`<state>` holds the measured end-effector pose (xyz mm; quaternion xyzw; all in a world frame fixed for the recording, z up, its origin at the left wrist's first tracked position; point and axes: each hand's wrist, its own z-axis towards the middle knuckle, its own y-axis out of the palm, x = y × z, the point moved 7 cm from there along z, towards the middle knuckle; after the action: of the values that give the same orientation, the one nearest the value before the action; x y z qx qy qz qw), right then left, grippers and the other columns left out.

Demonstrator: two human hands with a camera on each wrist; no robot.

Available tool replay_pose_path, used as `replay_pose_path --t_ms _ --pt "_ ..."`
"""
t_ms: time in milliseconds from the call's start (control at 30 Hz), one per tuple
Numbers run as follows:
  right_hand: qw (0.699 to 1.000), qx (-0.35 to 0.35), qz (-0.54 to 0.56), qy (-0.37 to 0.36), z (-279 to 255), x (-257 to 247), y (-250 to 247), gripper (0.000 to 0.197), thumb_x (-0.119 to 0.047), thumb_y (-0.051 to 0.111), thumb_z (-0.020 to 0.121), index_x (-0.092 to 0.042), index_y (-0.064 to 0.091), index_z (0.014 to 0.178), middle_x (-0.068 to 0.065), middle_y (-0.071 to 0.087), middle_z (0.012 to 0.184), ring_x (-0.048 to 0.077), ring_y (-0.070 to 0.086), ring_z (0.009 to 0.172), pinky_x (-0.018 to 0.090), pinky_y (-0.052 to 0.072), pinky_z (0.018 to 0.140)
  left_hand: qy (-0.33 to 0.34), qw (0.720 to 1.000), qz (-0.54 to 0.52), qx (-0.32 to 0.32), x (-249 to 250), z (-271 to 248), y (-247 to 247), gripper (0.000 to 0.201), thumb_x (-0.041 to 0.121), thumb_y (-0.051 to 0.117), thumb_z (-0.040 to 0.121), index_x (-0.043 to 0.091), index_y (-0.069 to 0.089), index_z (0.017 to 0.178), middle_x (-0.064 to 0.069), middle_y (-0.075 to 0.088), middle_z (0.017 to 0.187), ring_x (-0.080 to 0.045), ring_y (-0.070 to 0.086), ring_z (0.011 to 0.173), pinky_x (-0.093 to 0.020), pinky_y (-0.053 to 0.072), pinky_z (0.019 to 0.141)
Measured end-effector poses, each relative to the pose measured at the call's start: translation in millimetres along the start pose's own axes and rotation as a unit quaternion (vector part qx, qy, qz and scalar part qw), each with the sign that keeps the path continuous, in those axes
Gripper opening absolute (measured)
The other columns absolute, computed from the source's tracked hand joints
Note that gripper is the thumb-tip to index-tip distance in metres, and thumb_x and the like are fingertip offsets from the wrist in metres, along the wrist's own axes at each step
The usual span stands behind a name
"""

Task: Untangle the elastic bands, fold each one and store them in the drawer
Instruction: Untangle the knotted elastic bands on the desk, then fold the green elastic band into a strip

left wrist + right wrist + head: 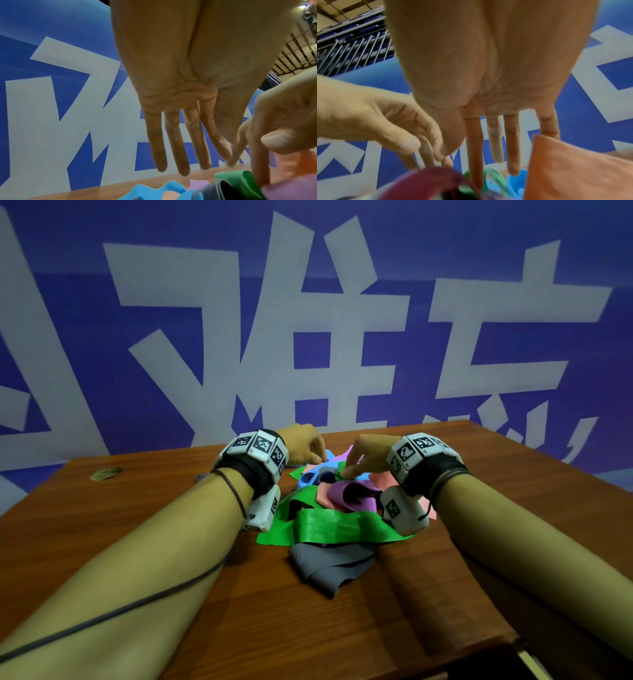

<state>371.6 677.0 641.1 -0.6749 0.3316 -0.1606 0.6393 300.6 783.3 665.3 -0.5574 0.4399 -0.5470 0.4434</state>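
A tangle of elastic bands lies in the middle of the wooden table (154,508). A wide green band (329,529) crosses its front, and a grey band (329,570) lies nearest me. Purple (346,491), salmon (383,479) and blue (310,479) bands sit further back. My left hand (317,455) hovers over the far left of the pile with straight fingers (171,148), holding nothing. My right hand (349,469) reaches down beside it. Its straight index finger (474,162) dips into a loop of the green band (496,175). No drawer is in view.
A small brass-coloured disc (106,473) lies on the table's far left. A blue wall (411,251) with large white characters rises just behind the table. The table's right edge (548,450) slants away, and its front edge runs near the bottom right. A thin cable (137,607) runs along my left forearm.
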Motion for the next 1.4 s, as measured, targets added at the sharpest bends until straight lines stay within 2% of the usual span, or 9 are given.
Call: replay_pose_path --t_ms 267,367,467,567,767,933,1067,1300,1400 --pt "0.990 0.132 -0.005 0.047 0.1 0.6 -11.4 0.029 -0.030 0.064 0.092 -0.008 0.073 0.109 0.017 0.069 0.109 0.034 0.062 0.096 0.037 0.044 0.082 -0.017 1.000 -0.011 0.008 6.2 5.3 5.9 0.048 0.033 0.061 0.097 0.010 0.050 0.139 -0.008 0.061 0.134 -0.024 0.057 0.121 -0.033 0.044 0.102" --pt "0.982 0.190 0.004 0.012 -12.3 -11.6 -44.1 0.024 -0.028 0.063 0.094 -0.019 0.073 0.114 0.007 0.069 0.117 0.030 0.059 0.111 0.045 0.040 0.096 -0.025 0.997 -0.064 0.030 3.8 5.5 -4.0 0.061 0.046 0.057 0.096 0.013 0.041 0.145 -0.011 0.060 0.132 -0.024 0.059 0.115 -0.036 0.045 0.101" --pt "0.978 0.196 0.061 -0.041 -13.0 -25.7 -62.4 0.020 -0.033 0.068 0.090 -0.026 0.076 0.108 -0.001 0.070 0.108 0.020 0.060 0.098 0.053 0.046 0.096 -0.012 0.987 -0.145 0.073 0.1 0.9 -14.9 0.053 0.045 0.058 0.095 0.016 0.044 0.138 -0.010 0.064 0.120 -0.022 0.063 0.105 -0.035 0.051 0.092" --pt "0.967 0.220 0.102 -0.078 -6.0 -42.9 -69.1 0.018 -0.029 0.069 0.089 -0.025 0.077 0.104 0.000 0.073 0.102 0.022 0.065 0.098 0.047 0.051 0.092 -0.030 0.974 -0.161 0.156 -15.1 -12.5 -30.9 0.044 0.044 0.063 0.093 0.017 0.053 0.127 -0.002 0.062 0.108 -0.019 0.061 0.096 -0.024 0.043 0.072" --pt "0.920 0.238 0.257 -0.177 10.5 -98.8 -76.1 0.030 0.000 0.055 0.092 -0.008 0.071 0.116 0.008 0.072 0.110 0.018 0.068 0.099 0.022 0.054 0.083 -0.050 0.934 -0.229 0.268 -60.2 -45.4 -70.4 0.024 0.016 0.069 0.090 0.013 0.058 0.111 -0.006 0.067 0.094 -0.020 0.066 0.077 -0.028 0.056 0.069" --pt "0.901 0.252 0.309 -0.169 36.5 -130.6 -62.1 0.014 -0.005 0.067 0.084 -0.015 0.060 0.090 0.005 0.065 0.088 0.018 0.062 0.080 0.037 0.052 0.078 -0.102 0.915 -0.310 0.238 -96.5 -61.3 -65.9 0.033 -0.001 0.059 0.092 0.011 0.044 0.120 -0.015 0.066 0.091 -0.022 0.064 0.060 -0.041 0.059 0.069" --pt "0.885 0.246 0.359 -0.166 62.4 -147.1 -29.3 0.028 -0.015 0.068 0.087 -0.026 0.043 0.095 0.013 0.067 0.099 0.030 0.065 0.088 0.046 0.055 0.081 -0.127 0.905 -0.313 0.257 -118.2 -70.8 -60.5 0.021 0.011 0.058 0.096 0.011 0.047 0.114 -0.012 0.070 0.081 -0.018 0.061 0.059 -0.027 0.053 0.056" --pt "0.811 0.272 0.491 -0.165 93.8 -162.7 -7.1 0.025 -0.014 0.068 0.088 -0.017 0.056 0.109 0.018 0.071 0.089 0.034 0.072 0.079 0.054 0.059 0.075 -0.103 0.850 -0.373 0.358 -153.8 -80.5 -57.6 0.018 0.016 0.070 0.091 0.007 0.060 0.104 -0.009 0.065 0.074 -0.016 0.060 0.056 -0.025 0.051 0.050" --pt "0.805 0.270 0.502 -0.167 107.6 -166.2 1.9 0.006 -0.014 0.065 0.087 -0.010 0.065 0.092 0.017 0.072 0.085 0.034 0.072 0.077 0.056 0.059 0.071 -0.066 0.836 -0.407 0.361 -159.7 -81.1 -51.7 0.026 0.008 0.074 0.087 0.005 0.061 0.110 -0.013 0.068 0.089 -0.017 0.066 0.068 -0.027 0.057 0.057"
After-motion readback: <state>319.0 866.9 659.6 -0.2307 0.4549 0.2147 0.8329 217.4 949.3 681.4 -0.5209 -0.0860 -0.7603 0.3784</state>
